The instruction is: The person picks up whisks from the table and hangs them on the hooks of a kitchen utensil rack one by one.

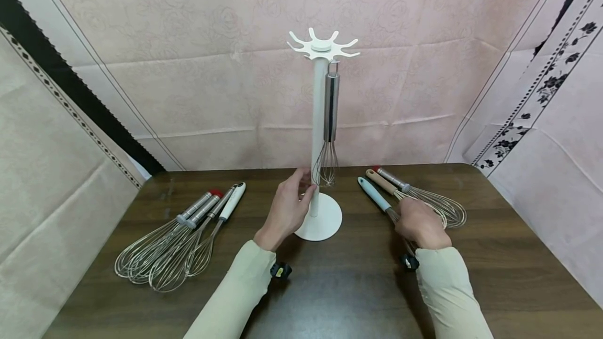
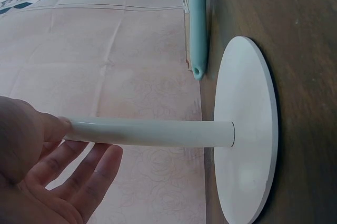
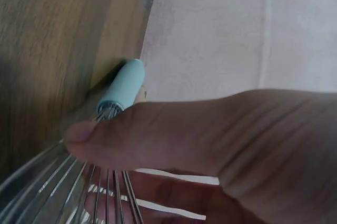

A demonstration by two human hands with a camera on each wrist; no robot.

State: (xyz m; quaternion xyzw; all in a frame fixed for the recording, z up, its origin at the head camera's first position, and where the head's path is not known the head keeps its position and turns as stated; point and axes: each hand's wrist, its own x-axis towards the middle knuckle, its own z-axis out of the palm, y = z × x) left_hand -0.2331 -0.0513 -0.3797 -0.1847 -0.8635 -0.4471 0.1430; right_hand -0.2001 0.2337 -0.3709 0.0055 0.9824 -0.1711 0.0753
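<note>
Whisks [image 1: 374, 193] on wooden table [image 1: 348, 292], pink cloth [image 1: 212, 98] behind.

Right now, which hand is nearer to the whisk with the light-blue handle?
Right. The right hand is on the light-blue-handled whisk, its thumb across the wires just below the handle. The left hand is apart from it, at the white stand's pole.

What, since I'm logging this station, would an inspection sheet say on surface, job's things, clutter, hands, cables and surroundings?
Surface: brown wood-grain table.
Job's things: upright white stand, hanging whisk, left-side whisks, right-side whisks.
Clutter: nothing seen.
Hands: left hand holds the stand's pole; right hand grips the blue-handled whisk by its wires.
Cables: nothing seen.
Surroundings: pale patterned cloth behind and at both sides.
</note>
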